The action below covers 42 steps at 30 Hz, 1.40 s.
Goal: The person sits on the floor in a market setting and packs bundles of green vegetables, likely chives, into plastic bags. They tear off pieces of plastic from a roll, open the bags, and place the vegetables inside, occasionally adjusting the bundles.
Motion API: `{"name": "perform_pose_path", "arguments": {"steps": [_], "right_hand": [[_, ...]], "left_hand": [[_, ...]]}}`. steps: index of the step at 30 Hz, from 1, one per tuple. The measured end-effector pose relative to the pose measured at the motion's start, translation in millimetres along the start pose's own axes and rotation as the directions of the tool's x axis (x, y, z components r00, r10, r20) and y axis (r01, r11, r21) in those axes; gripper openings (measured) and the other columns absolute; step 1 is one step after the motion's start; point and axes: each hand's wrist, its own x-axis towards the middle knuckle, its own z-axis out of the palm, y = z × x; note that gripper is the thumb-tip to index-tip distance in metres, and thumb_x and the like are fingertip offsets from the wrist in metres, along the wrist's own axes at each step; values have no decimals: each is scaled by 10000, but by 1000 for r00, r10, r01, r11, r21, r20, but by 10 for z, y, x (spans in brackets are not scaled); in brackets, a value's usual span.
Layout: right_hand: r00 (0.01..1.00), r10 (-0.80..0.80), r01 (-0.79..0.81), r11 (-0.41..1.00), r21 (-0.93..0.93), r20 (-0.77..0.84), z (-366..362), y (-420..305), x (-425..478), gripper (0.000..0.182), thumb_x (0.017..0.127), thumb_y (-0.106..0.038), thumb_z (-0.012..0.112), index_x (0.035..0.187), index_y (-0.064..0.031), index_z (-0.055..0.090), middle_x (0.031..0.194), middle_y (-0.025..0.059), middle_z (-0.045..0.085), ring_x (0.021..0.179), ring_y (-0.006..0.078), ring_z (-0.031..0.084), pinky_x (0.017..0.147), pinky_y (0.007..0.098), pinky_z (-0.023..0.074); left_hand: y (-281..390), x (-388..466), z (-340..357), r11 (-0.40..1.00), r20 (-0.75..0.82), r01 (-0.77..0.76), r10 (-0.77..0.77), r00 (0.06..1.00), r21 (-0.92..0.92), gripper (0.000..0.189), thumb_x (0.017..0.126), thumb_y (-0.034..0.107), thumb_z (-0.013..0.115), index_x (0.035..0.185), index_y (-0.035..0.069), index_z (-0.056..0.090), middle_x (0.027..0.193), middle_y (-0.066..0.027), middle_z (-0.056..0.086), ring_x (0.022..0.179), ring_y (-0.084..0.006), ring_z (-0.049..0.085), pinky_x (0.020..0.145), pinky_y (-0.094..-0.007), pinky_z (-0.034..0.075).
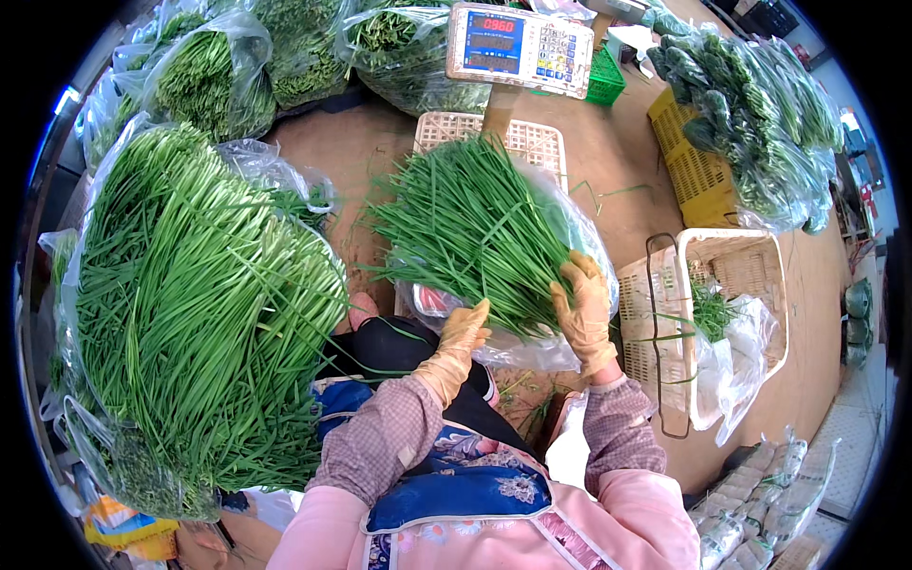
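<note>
A large bunch of green garlic chives (474, 221) lies fanned on a clear plastic bag (570, 214), in front of the post of a digital scale (520, 50) with a lit display. My right hand (584, 306), in a tan rubber glove, rests at the pale stem ends, its fingers apart; whether it grips them is hard to see. My left hand (459, 342), gloved alike, is at the bunch's near left edge with fingers bent together; its contact with the leaves is unclear. At the left, a big heap of chives (206, 306) fills an opened plastic bag.
Bagged greens (199, 85) stand along the back left. On the right are a white plastic basket (784, 306) holding scraps and a bag, and a yellow crate (695, 164) under bagged greens (762, 121). Another white crate (545, 142) sits by the scale post. Wrapped bundles (755, 499) lie lower right.
</note>
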Motion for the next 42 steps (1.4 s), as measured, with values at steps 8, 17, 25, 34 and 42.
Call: {"name": "perform_pose_path", "arguments": {"steps": [8,17,25,34,42], "right_hand": [[947,-168,155,986,67,275,313,-174,-188,304,796,-52,586,1099,-70,579,1106,139,592,1023,317,555,876,396,438],[804,543,-525,840,-141,244,35,281,232,292,828,-322,591,882,-40,640,810,194,646,792,380,619,707,429,488],[868,480,-494,806,326,128,-78,328,97,302,788,-234,633,1021,-41,626,882,212,653,856,324,642,779,355,496],[854,417,-344,901,-265,312,-211,305,-257,274,747,-275,719,829,-31,625,732,146,618,690,297,600,629,382,466],[824,494,-471,869,-150,278,-84,365,-236,306,793,-339,629,786,-35,597,761,203,618,728,382,595,638,436,459]], "left_hand": [[76,166,51,987,60,75,-67,996,-141,769,753,523,706,1255,18,415,1192,-142,516,1040,-295,544,891,-438,450],[138,146,79,994,93,85,-78,993,-68,839,778,505,689,1311,-27,320,1321,-194,420,1136,-360,510,955,-441,411],[174,69,76,996,127,90,-87,988,-20,809,774,538,676,1299,6,367,1320,-165,439,1117,-300,540,888,-386,428],[154,53,115,996,65,79,-78,995,-27,700,761,524,698,1207,43,453,1250,-108,523,1061,-254,584,845,-344,466],[168,14,83,999,146,35,-33,989,-9,879,748,569,685,1322,-6,350,1350,-188,407,1159,-330,511,937,-420,406]]}}
